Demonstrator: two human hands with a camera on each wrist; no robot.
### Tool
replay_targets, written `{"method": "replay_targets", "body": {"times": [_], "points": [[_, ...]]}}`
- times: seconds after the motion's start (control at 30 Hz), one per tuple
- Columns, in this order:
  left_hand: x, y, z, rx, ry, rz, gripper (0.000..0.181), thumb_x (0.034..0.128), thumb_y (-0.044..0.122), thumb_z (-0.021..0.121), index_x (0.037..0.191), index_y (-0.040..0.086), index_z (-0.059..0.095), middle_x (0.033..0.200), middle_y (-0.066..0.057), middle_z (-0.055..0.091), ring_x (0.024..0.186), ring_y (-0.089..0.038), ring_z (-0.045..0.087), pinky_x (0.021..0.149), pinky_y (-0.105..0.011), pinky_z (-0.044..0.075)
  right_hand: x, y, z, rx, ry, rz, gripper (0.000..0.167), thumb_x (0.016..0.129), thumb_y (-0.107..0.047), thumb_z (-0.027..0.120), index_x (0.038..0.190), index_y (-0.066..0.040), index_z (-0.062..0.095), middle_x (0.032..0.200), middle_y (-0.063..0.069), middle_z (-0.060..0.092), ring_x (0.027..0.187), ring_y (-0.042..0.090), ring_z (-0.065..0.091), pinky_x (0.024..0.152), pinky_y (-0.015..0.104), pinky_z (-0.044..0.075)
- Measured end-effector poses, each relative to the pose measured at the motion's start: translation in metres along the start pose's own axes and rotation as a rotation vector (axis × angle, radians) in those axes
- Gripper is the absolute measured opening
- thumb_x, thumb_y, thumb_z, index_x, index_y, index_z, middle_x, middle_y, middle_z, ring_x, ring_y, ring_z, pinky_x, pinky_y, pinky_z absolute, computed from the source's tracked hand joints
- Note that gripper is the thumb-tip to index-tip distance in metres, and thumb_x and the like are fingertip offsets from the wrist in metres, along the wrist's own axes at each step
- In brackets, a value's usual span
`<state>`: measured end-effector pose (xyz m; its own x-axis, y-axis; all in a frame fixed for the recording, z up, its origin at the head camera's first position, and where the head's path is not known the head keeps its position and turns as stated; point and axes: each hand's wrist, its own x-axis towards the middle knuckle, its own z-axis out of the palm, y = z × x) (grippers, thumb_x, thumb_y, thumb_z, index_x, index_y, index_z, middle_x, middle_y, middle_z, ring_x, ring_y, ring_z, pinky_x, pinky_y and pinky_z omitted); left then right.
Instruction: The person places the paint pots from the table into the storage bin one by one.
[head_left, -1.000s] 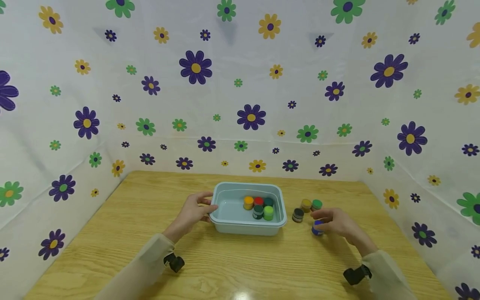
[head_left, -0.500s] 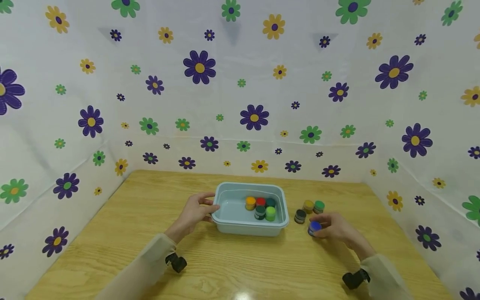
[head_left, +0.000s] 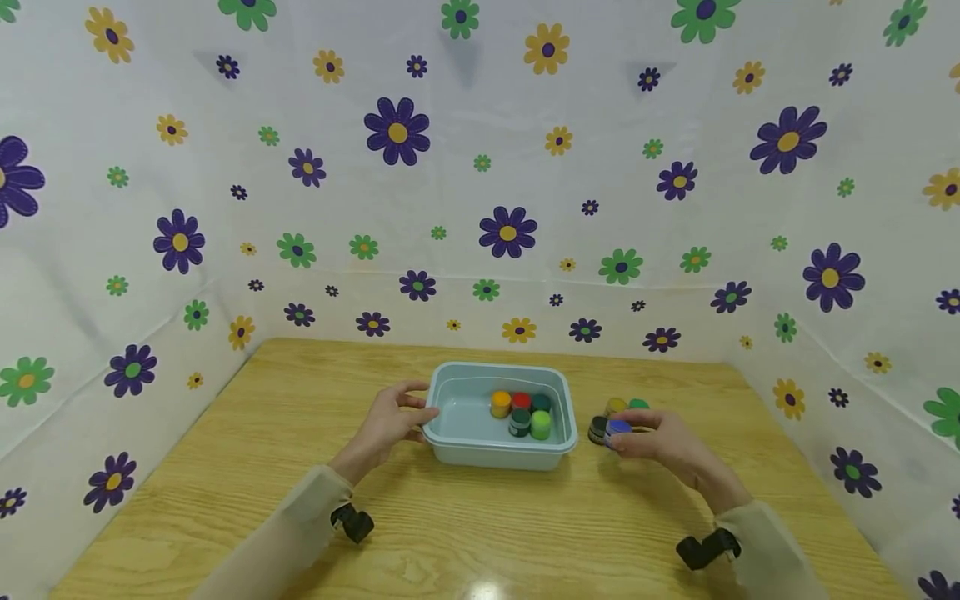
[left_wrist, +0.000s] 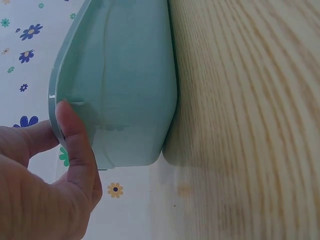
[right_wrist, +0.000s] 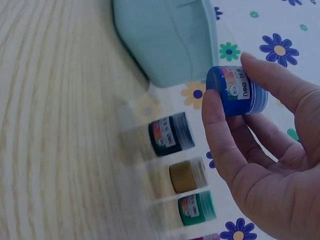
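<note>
A pale blue plastic tub [head_left: 495, 457] stands mid-table with several small paint jars inside: orange [head_left: 500, 405], red [head_left: 521, 402], lime green [head_left: 540, 425] and dark green ones. My left hand [head_left: 386, 419] pinches the tub's left rim between thumb and fingers, as the left wrist view confirms. Right of the tub, my right hand [head_left: 667, 446] holds a blue paint jar [right_wrist: 235, 91] by thumb and fingertips, raised off the table. Below it in the right wrist view stand a black jar [right_wrist: 171, 134], an ochre jar [right_wrist: 188, 176] and a green jar [right_wrist: 197, 208].
The wooden table [head_left: 480, 525] extends in front of the tub and to its left. Flower-printed sheeting [head_left: 420, 192] closes off the back and both sides. A magenta item [right_wrist: 204, 238] is barely visible at the right wrist view's bottom edge.
My right hand has taken hold of the blue jar and lifted it from the table, moving it slightly left and up in the head view. The left hand stays on the tub's rim.
</note>
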<state>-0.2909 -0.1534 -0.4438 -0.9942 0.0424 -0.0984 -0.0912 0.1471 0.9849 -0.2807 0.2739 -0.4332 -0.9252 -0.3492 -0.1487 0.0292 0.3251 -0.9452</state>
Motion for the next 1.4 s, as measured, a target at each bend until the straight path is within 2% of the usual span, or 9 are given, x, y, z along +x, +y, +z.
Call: {"method": "replay_targets", "body": {"times": [0.2,0.37,0.63,0.87,1.07,1.23,1.4], "points": [[0.001,0.003,0.001,-0.014,-0.002,-0.006,0.055,0.0874,0.005,0.072,0.138,0.007,0.051,0.111,-0.018,0.055,0.08,-0.024,0.066,0.057,-0.029,0.058,0.001,-0.009,0.004,0.032,-0.023,-0.034,0.067,0.09,-0.017,0.072,0.141,0.013,0.04,0.13,0.028,0.051,0.105,0.021,0.06,0.091,0.034,0.056],[0.003,0.004,0.002,-0.014,-0.012,-0.003,0.056,0.0876,0.004,0.072,0.139,0.007,0.05,0.109,-0.018,0.055,0.075,-0.021,0.064,0.057,-0.029,0.058,0.004,-0.016,0.012,0.081,-0.023,-0.043,0.064,0.09,-0.013,0.071,0.141,0.011,0.04,0.125,0.02,0.056,0.104,0.018,0.061,0.092,0.033,0.056],[0.003,-0.003,-0.001,-0.008,-0.029,-0.023,0.054,0.0882,0.006,0.072,0.138,0.009,0.052,0.105,-0.016,0.056,0.076,-0.022,0.064,0.058,-0.03,0.058,0.011,-0.027,0.029,0.11,-0.023,-0.041,0.064,0.089,-0.017,0.073,0.139,0.01,0.043,0.115,0.008,0.062,0.098,0.017,0.063,0.093,0.039,0.056],[0.0,-0.004,-0.001,-0.002,-0.033,-0.022,0.054,0.0882,0.006,0.072,0.138,0.008,0.052,0.105,-0.016,0.055,0.075,-0.021,0.063,0.059,-0.032,0.059,0.022,-0.039,0.045,0.058,-0.034,-0.029,0.054,0.087,-0.023,0.075,0.132,0.001,0.056,0.111,0.006,0.064,0.094,0.02,0.062,0.082,0.034,0.054],[0.001,-0.002,0.001,-0.006,-0.033,-0.018,0.054,0.0878,0.005,0.072,0.138,0.007,0.052,0.105,-0.016,0.055,0.073,-0.02,0.063,0.059,-0.031,0.059,0.032,-0.052,0.057,0.008,-0.007,-0.041,0.049,0.084,-0.027,0.078,0.126,-0.006,0.064,0.114,0.009,0.065,0.102,0.021,0.061,0.09,0.037,0.055],[0.004,-0.001,0.001,-0.012,-0.034,-0.016,0.054,0.0877,0.004,0.072,0.138,0.008,0.052,0.105,-0.016,0.055,0.071,-0.02,0.063,0.059,-0.032,0.06,0.04,-0.058,0.062,-0.029,0.005,-0.041,0.047,0.083,-0.03,0.08,0.124,-0.01,0.067,0.115,0.008,0.065,0.104,0.021,0.059,0.092,0.037,0.054],[0.004,0.001,-0.001,-0.009,-0.032,-0.011,0.054,0.0878,0.004,0.072,0.138,0.007,0.052,0.106,-0.017,0.055,0.072,-0.02,0.063,0.058,-0.032,0.06,0.051,-0.061,0.068,-0.062,-0.03,-0.09,0.044,0.083,-0.028,0.08,0.122,-0.011,0.067,0.114,0.009,0.065,0.102,0.023,0.059,0.095,0.043,0.053]]}}
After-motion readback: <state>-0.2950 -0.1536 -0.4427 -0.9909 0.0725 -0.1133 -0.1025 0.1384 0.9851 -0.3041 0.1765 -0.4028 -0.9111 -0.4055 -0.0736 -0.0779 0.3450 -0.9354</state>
